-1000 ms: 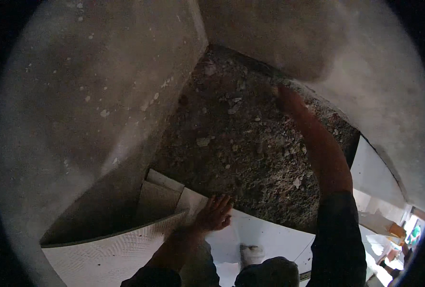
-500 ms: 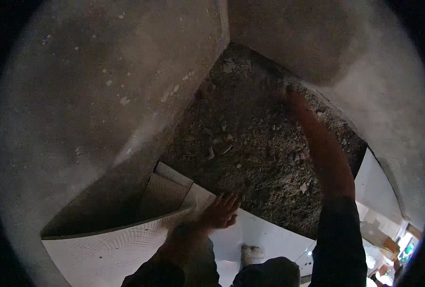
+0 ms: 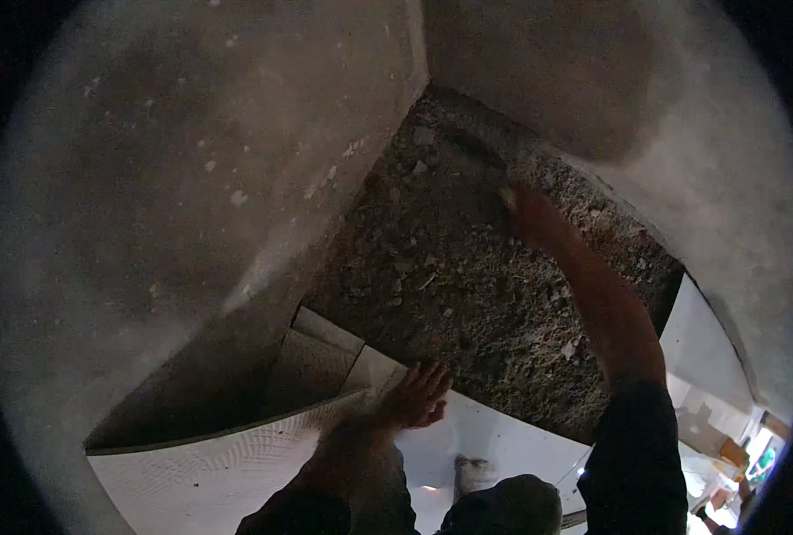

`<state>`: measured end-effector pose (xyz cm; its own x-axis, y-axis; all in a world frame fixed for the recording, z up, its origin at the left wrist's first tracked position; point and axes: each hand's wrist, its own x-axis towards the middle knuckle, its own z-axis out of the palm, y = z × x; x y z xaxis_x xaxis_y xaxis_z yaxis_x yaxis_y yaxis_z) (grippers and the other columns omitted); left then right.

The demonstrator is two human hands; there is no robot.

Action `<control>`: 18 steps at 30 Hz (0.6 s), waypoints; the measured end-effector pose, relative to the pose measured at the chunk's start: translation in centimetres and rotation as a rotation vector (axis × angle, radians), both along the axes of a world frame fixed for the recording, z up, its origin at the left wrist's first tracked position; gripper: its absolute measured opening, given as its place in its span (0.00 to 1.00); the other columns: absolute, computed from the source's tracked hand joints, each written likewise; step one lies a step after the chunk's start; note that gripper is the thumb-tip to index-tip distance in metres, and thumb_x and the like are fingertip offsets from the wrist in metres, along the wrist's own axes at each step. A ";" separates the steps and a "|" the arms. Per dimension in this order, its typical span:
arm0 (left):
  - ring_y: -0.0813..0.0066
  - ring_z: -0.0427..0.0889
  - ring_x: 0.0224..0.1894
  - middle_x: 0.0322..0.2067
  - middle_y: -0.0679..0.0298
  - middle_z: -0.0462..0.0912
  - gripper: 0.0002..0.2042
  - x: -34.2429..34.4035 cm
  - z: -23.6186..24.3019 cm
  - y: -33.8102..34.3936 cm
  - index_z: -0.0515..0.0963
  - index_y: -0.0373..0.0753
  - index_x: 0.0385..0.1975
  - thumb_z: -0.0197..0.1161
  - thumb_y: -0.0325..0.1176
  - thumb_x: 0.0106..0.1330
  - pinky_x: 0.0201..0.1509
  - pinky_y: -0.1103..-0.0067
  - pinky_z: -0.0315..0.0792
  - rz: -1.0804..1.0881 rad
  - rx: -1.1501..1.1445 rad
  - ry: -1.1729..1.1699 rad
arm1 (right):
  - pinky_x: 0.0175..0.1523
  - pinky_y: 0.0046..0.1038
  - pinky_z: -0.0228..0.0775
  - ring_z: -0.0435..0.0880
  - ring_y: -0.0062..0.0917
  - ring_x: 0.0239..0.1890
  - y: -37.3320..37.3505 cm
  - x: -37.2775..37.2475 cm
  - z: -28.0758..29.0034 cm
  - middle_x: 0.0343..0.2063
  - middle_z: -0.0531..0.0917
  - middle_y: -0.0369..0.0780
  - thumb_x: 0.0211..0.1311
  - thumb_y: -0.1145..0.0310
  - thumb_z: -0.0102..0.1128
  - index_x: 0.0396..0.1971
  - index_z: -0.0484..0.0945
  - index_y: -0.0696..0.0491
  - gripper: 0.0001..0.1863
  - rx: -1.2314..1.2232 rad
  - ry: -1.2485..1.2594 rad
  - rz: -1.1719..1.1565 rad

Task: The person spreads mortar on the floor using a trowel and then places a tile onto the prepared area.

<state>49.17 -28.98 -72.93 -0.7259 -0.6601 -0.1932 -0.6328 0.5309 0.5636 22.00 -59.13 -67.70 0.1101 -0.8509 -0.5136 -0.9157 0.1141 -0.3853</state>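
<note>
Rubble (image 3: 468,294) is seen spread as a rough, dark bed of mortar and broken bits, filling the corner between two grey plastered walls (image 3: 191,160). The right hand (image 3: 528,218) is stretched out far ahead along this bed, its arm bare up to a dark sleeve. The fingers are pressed onto or into the rubble near the far corner; whether they are closed on anything cannot be told, as the area is dim and blurred. A small pale fleck is noted just beside the fingertips.

The left hand (image 3: 414,397) is laid flat, fingers spread apart and holding nothing, on the edge of a white tile (image 3: 495,437) that borders the near side of the rubble. Just to the left of this hand, a few grey tile pieces (image 3: 312,361) are seen lying against the wall foot. Below and left of them, a pale ribbed tile (image 3: 209,464) is noted. The hands are well apart.
</note>
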 end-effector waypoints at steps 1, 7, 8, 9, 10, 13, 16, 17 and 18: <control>0.44 0.59 0.64 0.61 0.46 0.61 0.26 -0.1 -0.2 0.3 0.65 0.35 0.58 0.52 0.44 0.64 0.63 0.47 0.56 0.031 0.003 0.057 | 0.50 0.47 0.72 0.79 0.42 0.48 2.0 -0.4 -0.7 0.47 0.78 0.52 0.65 0.61 0.51 0.60 0.63 0.57 0.26 0.006 0.000 0.010; 0.45 0.57 0.65 0.62 0.45 0.60 0.27 0.5 -1.8 1.6 0.63 0.35 0.60 0.50 0.45 0.65 0.64 0.47 0.52 0.036 -0.017 0.103 | 0.54 0.46 0.72 0.77 0.43 0.52 2.3 0.0 4.7 0.53 0.74 0.51 0.64 0.63 0.53 0.64 0.57 0.55 0.30 0.002 0.260 0.301; 0.45 0.57 0.65 0.62 0.45 0.60 0.27 0.3 -1.7 1.7 0.63 0.35 0.60 0.50 0.45 0.65 0.64 0.47 0.52 0.024 0.001 0.102 | 0.57 0.45 0.69 0.72 0.43 0.57 -0.7 -0.2 4.6 0.58 0.69 0.49 0.64 0.62 0.53 0.65 0.54 0.53 0.32 0.171 0.120 0.103; 0.46 0.57 0.65 0.62 0.46 0.60 0.27 0.2 -1.3 1.4 0.63 0.35 0.60 0.50 0.45 0.65 0.65 0.47 0.51 0.029 -0.018 0.095 | 0.59 0.45 0.68 0.69 0.42 0.59 -1.3 0.0 3.8 0.60 0.66 0.48 0.64 0.62 0.53 0.66 0.52 0.52 0.33 0.256 0.039 0.013; 0.47 0.58 0.65 0.62 0.46 0.60 0.27 -0.3 -1.4 0.9 0.62 0.36 0.61 0.49 0.46 0.65 0.65 0.47 0.50 0.025 -0.045 0.110 | 0.60 0.45 0.67 0.67 0.42 0.62 -1.7 -0.5 3.2 0.63 0.63 0.47 0.64 0.62 0.53 0.67 0.50 0.51 0.35 0.334 -0.019 -0.096; 0.48 0.57 0.65 0.63 0.47 0.59 0.28 0.7 -2.1 2.0 0.62 0.36 0.61 0.49 0.47 0.65 0.65 0.48 0.50 0.038 -0.045 0.069 | 0.58 0.45 0.69 0.69 0.42 0.60 0.8 0.1 0.5 0.62 0.65 0.47 0.62 0.60 0.56 0.66 0.53 0.51 0.35 0.168 -0.055 -0.069; 0.48 0.57 0.65 0.63 0.48 0.59 0.29 0.2 -0.7 0.7 0.62 0.36 0.61 0.49 0.47 0.64 0.65 0.48 0.51 -0.002 -0.005 -0.040 | 0.56 0.43 0.69 0.72 0.44 0.57 2.1 -0.6 1.4 0.58 0.70 0.49 0.63 0.58 0.54 0.65 0.55 0.52 0.33 0.046 0.181 0.380; 0.48 0.57 0.65 0.63 0.48 0.59 0.29 0.3 -1.0 1.0 0.62 0.36 0.61 0.49 0.47 0.64 0.65 0.48 0.51 0.003 -0.006 -0.038 | 0.56 0.43 0.69 0.73 0.44 0.56 1.0 -0.6 1.7 0.56 0.72 0.49 0.64 0.57 0.54 0.65 0.55 0.52 0.33 0.128 0.179 0.336; 0.48 0.57 0.65 0.63 0.48 0.60 0.29 0.5 -1.5 1.4 0.61 0.37 0.62 0.49 0.48 0.64 0.65 0.48 0.51 0.014 -0.013 -0.011 | 0.56 0.43 0.69 0.74 0.44 0.54 -0.2 -0.4 1.9 0.55 0.73 0.49 0.64 0.56 0.53 0.65 0.55 0.51 0.33 0.211 0.175 0.292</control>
<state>49.68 -27.60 -74.44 -0.7141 -0.6729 -0.1930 -0.6467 0.5288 0.5497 21.56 -59.31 -65.80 0.2276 -0.6705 -0.7061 -0.9709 -0.1011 -0.2169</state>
